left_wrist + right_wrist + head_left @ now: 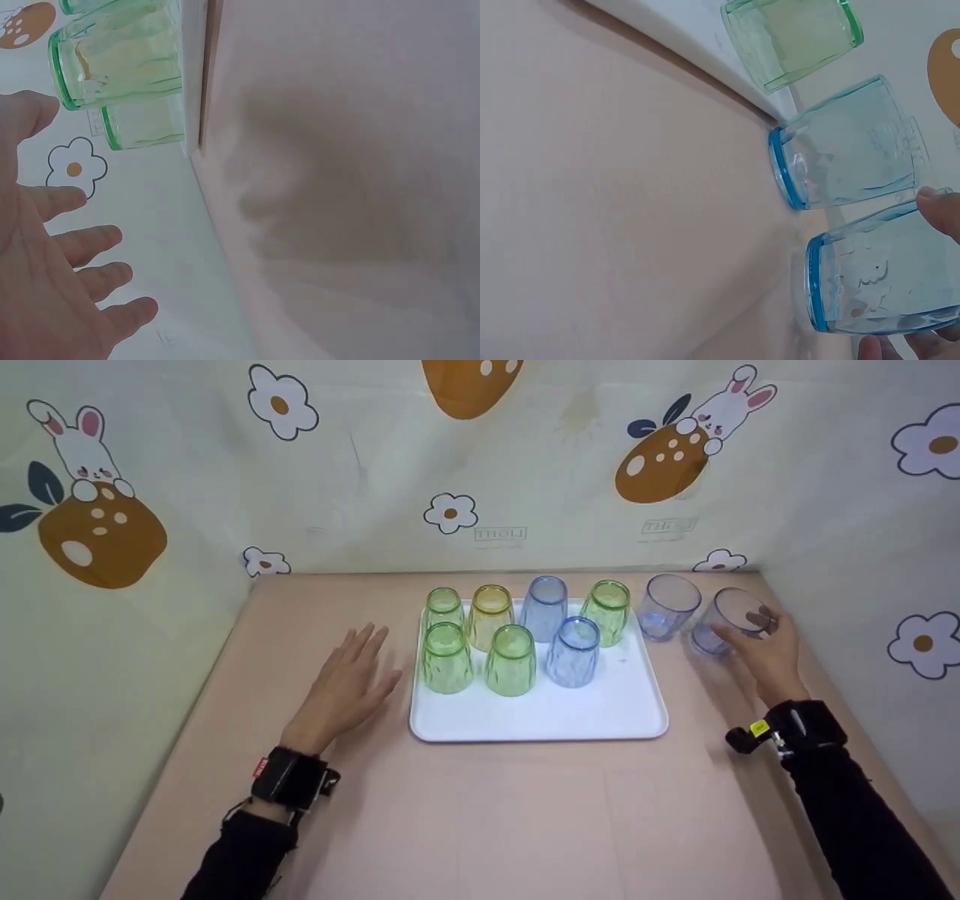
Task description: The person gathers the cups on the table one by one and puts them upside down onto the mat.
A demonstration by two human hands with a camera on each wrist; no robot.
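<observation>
At the right of the head view, my right hand [772,652] grips a clear bluish glass [724,626], thumb on one side and fingers on the other. Its mouth faces up; whether its base touches the table I cannot tell. Just left of it stands another bluish glass [670,607], also mouth up. My left hand [341,686], fingers straight and spread, holds nothing and hovers left of the white tray [525,724]. In the left wrist view, a green glass [124,60] on the tray appears beyond the left thumb [34,112].
Several glasses stand upside down on the tray in two rows: green ones [511,660], a yellow one [491,617] and blue ones [574,652]. Behind the table [525,817] hangs a patterned cloth [360,495], which also borders both sides.
</observation>
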